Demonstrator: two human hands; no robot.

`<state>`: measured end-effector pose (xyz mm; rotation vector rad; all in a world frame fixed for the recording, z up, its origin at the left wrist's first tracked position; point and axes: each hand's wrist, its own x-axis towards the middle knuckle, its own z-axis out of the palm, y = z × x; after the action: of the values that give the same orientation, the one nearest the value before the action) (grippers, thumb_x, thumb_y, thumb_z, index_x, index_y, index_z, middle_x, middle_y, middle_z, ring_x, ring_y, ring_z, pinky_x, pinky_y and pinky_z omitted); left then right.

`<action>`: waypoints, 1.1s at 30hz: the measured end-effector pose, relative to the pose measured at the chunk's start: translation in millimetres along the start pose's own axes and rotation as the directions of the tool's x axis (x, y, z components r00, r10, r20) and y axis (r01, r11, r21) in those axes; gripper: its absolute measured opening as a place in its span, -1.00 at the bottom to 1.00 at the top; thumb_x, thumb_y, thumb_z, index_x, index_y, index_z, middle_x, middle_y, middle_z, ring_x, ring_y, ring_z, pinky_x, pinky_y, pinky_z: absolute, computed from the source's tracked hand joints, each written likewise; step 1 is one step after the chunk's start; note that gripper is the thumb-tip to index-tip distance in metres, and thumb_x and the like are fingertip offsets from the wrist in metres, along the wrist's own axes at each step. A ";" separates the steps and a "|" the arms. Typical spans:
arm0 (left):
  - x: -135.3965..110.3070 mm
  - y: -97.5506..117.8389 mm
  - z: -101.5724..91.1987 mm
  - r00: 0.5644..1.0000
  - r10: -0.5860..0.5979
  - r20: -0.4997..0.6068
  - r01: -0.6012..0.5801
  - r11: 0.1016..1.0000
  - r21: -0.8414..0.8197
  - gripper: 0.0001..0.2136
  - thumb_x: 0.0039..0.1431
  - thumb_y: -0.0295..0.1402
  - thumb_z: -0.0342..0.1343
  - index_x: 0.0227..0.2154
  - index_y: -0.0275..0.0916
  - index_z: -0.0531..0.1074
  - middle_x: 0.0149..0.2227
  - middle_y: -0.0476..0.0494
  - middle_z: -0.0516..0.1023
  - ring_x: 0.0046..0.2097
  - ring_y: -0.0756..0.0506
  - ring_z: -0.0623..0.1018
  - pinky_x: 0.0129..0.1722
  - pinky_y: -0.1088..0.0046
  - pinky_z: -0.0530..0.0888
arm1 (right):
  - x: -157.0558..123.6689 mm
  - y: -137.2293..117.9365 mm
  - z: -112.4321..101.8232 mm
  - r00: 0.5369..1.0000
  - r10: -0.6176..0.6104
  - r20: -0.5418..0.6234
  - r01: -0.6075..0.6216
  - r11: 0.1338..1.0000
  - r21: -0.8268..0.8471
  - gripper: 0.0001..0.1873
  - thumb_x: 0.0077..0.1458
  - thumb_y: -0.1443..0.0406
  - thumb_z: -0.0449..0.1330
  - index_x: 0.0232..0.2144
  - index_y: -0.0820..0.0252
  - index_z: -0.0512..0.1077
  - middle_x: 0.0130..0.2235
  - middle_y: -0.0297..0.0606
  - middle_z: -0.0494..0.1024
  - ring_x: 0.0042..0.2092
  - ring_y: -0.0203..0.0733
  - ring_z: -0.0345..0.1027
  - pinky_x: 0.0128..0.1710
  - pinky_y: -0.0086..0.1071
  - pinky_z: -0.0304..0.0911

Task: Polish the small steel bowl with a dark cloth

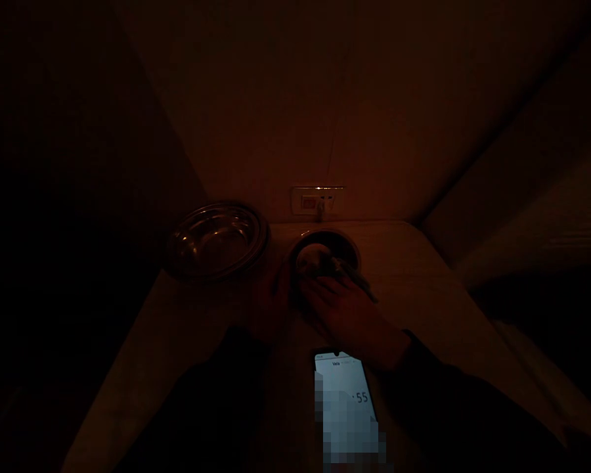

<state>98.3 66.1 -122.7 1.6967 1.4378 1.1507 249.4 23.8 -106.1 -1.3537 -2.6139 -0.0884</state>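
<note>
The light is very dim. A round metal bowl [353, 244] stands on the table below the wall socket. Inside it sits a pale, rounded, soft-looking lump [312, 255], perhaps cloth; its kind is unclear. My right hand [337, 305] reaches over the bowl's near side, fingers close together and bent over the lump. A darker fold [362, 281] sticks out beyond its knuckles. At the bowl's left side my left hand [272, 299] presses against the wall, its fingers mostly lost in shadow. A lit phone [347, 394] lies just below the right wrist.
Left of the bowl, a stack of wide shiny metal basins [217, 240] rests at the table's left edge. A socket panel [318, 200] with something plugged in is set in the wall behind. The pale table [414, 276] has a rounded far right corner.
</note>
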 end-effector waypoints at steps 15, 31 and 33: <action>0.2 4.6 -1.3 1.000 0.000 0.013 0.001 1.000 -0.015 -0.66 0.23 -0.24 -0.15 -0.18 -0.29 0.47 -0.23 -0.14 0.61 -0.21 -0.08 0.55 -0.19 0.46 0.44 | 1.3 -2.7 1.0 1.000 -0.012 -0.029 0.014 0.997 0.070 -0.53 0.21 0.31 -0.01 0.13 0.46 0.16 0.10 0.00 0.35 0.07 0.04 0.17 0.01 -0.08 0.13; -1.0 2.0 -1.1 0.999 0.029 -0.026 -0.028 0.999 0.030 -0.67 0.22 -0.25 -0.14 -0.19 -0.29 0.48 -0.24 -0.16 0.60 -0.23 -0.09 0.56 -0.22 0.44 0.45 | -3.3 -0.8 -17.3 0.996 0.038 0.077 -0.033 0.998 -0.060 -0.60 0.14 0.26 0.07 0.01 0.34 0.32 -0.12 -0.04 0.52 -0.07 0.05 0.29 -0.08 -0.04 0.13; -0.4 2.6 -1.1 1.000 0.021 -0.018 -0.021 1.000 0.020 -0.66 0.22 -0.25 -0.14 -0.20 -0.30 0.48 -0.29 -0.15 0.61 -0.27 -0.08 0.56 -0.25 0.44 0.45 | -2.1 -1.5 -14.8 0.997 0.019 0.071 -0.015 0.998 -0.057 -0.59 0.16 0.29 0.06 0.03 0.37 0.30 -0.09 -0.02 0.50 -0.07 0.04 0.29 -0.10 -0.06 0.15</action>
<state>98.5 65.1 -120.1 1.7227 1.4504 1.1698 251.5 19.1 -92.0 -1.4222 -2.6773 -0.1144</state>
